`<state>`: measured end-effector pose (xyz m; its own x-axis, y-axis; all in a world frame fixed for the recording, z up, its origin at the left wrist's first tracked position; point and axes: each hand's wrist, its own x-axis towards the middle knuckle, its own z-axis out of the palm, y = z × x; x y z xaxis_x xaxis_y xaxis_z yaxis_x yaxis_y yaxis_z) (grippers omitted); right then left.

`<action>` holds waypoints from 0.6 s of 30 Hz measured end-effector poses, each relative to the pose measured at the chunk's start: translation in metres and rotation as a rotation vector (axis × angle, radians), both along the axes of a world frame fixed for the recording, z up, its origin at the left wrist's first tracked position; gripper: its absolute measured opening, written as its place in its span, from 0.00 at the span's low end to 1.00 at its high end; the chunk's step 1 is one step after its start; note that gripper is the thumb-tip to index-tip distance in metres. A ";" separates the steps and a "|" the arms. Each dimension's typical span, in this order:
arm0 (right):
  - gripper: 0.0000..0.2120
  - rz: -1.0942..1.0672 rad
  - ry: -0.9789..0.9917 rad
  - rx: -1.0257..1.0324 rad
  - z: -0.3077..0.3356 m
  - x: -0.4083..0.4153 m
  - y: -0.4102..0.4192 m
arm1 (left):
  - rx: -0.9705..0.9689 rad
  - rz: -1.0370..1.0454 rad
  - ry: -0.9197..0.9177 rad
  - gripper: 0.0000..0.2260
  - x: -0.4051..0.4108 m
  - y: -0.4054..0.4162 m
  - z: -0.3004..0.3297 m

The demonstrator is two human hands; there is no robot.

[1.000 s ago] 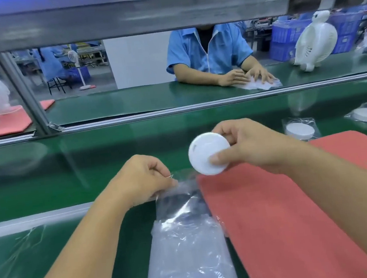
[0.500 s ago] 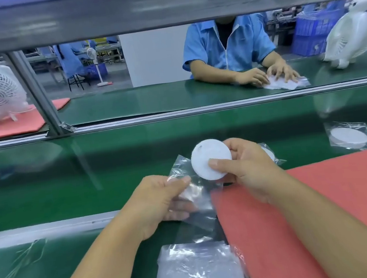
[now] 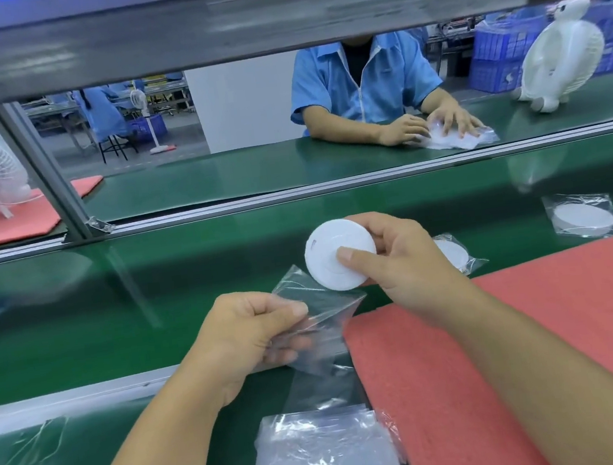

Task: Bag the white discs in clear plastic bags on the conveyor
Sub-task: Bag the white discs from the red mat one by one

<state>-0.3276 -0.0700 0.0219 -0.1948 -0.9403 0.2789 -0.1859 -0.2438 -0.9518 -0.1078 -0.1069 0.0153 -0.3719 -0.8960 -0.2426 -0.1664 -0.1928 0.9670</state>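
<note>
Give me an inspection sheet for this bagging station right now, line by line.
Surface: green conveyor, red foam mat.
Job's things: white disc unbagged; clear bag lifted; two bagged discs on the belt; bag stack.
Clutter: nothing seen.
Hands: left hand pinches the bag; right hand holds the disc.
Cables: fan cord.
Surroundings: two white fans, worker opposite.

A second ago my left hand [image 3: 248,338] was down at the stack of bags [image 3: 322,456] near the counter's front edge; it has since lifted one clear bag [image 3: 319,322] free and now pinches it open in the air. My right hand [image 3: 396,260] has brought the white disc [image 3: 332,256] to that bag's upper edge. The disc is not yet inside.
</note>
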 end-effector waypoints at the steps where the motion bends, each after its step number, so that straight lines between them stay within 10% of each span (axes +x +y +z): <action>1: 0.13 0.004 0.029 0.013 0.000 -0.001 0.000 | -0.005 -0.011 0.014 0.07 0.001 0.000 0.001; 18: 0.15 -0.011 0.154 -0.085 0.015 -0.005 0.006 | -0.047 -0.105 0.035 0.20 0.006 -0.001 0.004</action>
